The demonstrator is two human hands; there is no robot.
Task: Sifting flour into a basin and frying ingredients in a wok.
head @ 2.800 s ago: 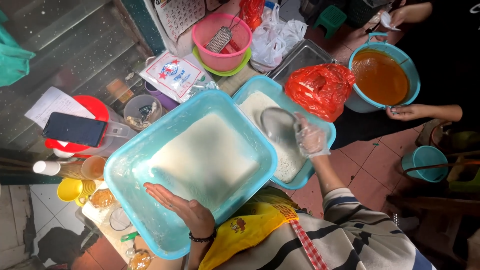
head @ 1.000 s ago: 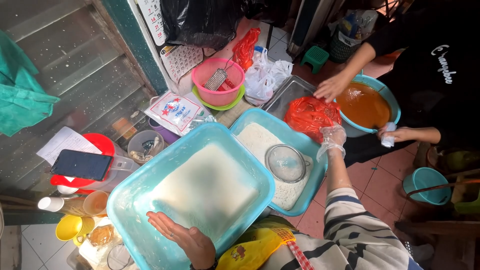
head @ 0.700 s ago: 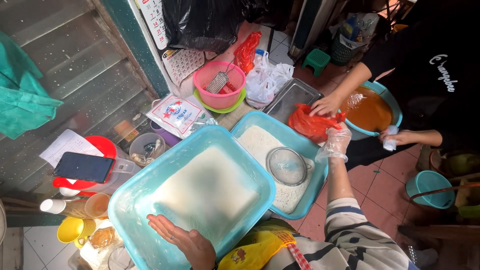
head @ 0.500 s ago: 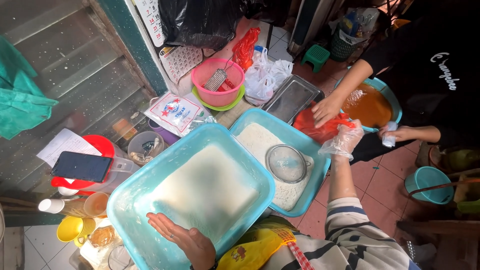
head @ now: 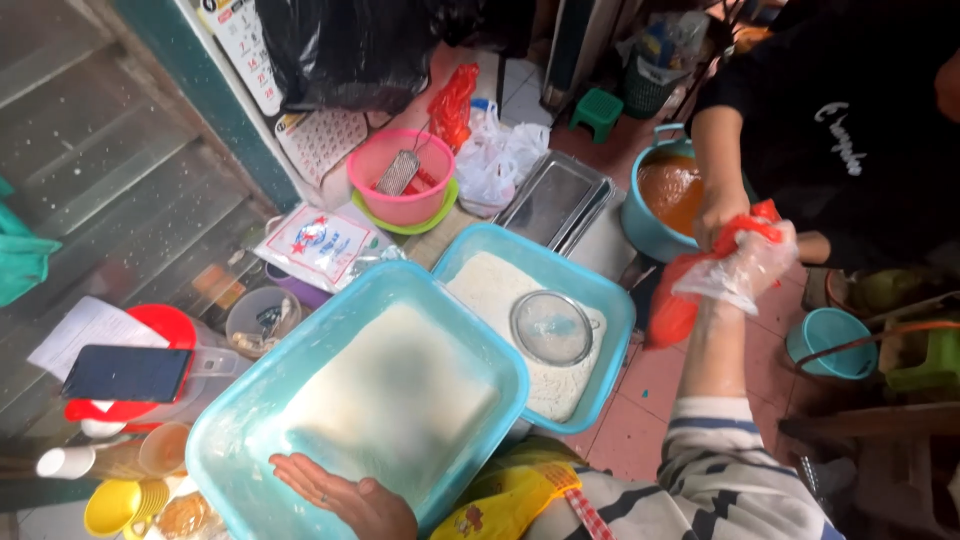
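Observation:
My left hand [head: 345,497] lies flat on the near rim of a large turquoise tub [head: 240,440] filled with white flour, fingers spread. My right hand [head: 742,268], in a clear plastic glove, is raised to the right and grips a red plastic bag [head: 670,310]. Another person's hand [head: 718,218] holds the same bag from above. A second turquoise tub [head: 610,330] of flour lies between, with a round metal sieve [head: 551,327] resting in it.
The person in black stands at the right beside a blue pot [head: 665,195] of orange liquid. A metal tray [head: 556,200], pink bowl [head: 400,178] with a grater, white bags [head: 505,155], a phone [head: 127,373] on a red lid and stacked cups [head: 115,505] lie around.
My right hand let go of the sieve, left it in the second tub, and moved right to the red bag. The bag has been lifted off the tub's corner.

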